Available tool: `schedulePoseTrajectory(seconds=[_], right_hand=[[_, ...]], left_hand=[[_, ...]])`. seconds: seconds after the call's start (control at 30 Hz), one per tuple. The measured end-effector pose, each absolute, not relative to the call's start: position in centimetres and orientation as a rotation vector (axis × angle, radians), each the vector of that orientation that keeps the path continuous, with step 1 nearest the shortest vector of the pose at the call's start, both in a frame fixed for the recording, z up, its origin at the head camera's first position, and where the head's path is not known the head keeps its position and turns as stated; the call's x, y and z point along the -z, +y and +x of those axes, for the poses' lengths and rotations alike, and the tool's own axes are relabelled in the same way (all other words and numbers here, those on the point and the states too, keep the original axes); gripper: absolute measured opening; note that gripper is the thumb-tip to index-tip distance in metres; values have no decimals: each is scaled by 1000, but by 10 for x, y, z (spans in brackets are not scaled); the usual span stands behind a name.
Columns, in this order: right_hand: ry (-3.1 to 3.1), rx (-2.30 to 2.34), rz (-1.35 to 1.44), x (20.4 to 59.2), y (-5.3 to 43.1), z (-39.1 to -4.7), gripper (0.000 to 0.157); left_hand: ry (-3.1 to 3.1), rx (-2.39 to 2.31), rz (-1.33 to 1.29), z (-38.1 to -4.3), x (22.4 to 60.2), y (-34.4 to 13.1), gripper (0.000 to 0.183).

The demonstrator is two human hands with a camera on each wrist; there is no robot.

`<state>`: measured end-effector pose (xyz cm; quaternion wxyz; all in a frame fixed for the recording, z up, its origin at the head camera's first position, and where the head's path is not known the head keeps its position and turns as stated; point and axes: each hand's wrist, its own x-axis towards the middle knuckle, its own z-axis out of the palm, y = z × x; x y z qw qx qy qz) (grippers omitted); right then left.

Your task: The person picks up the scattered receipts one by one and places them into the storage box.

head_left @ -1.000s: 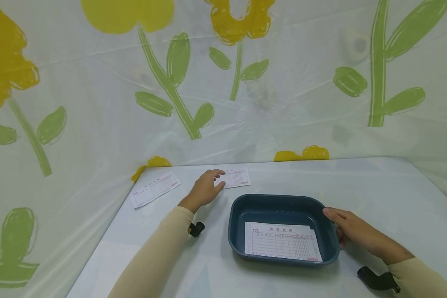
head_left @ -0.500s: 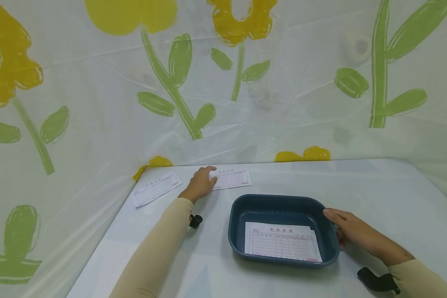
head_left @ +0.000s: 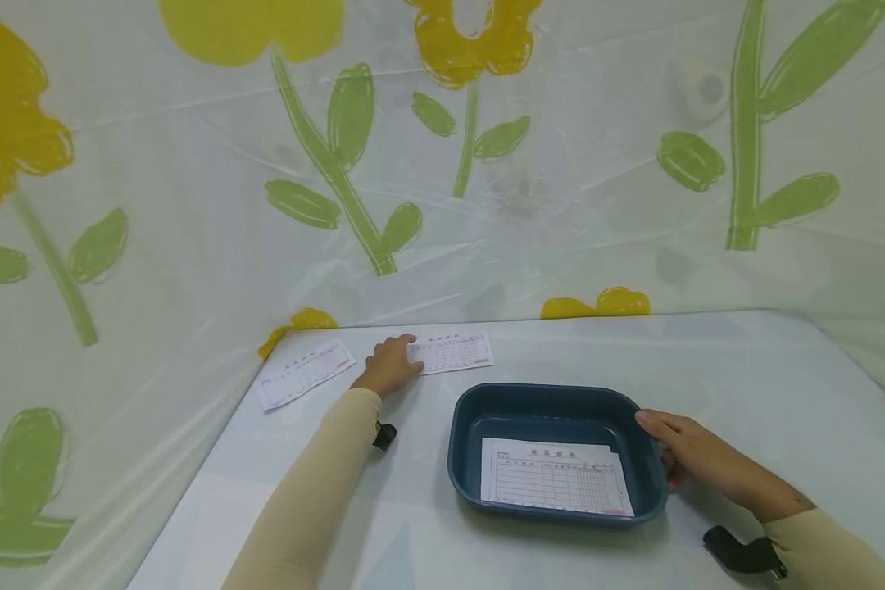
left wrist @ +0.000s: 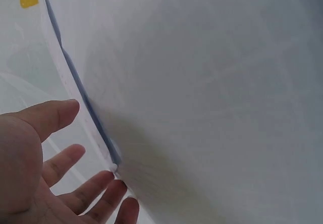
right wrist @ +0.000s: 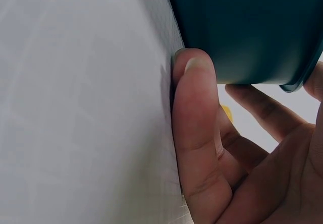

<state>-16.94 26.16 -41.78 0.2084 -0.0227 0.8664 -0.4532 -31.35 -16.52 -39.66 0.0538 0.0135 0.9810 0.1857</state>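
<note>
Mid-frame, a white rectangular paper slip (head_left: 453, 354), now further uncovered, is apparently released by the left hand (head_left: 388, 365); a dark-blue oblong plastic tub (head_left: 549, 412) is gripped by the right hand (head_left: 693, 452).

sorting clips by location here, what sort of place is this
Probably a screened-off tabletop workspace, though the wider room is out of view. A whitish, flower-printed hanging sheet backs a pale, flat table, which bears a dark blue, rectangular, plastic-looking tray with white printed paper slips inside.
</note>
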Motion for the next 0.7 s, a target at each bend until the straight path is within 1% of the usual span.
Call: schedulePoseTrajectory(seconds=[0.5, 0.7], right_hand=[[2410, 1267, -101, 415, 260, -168, 73], [2408, 1272, -99, 416, 261, -169, 73]], left_hand=[[2956, -512, -20, -322, 395, -170, 69], [2951, -564, -32, -325, 398, -169, 72]])
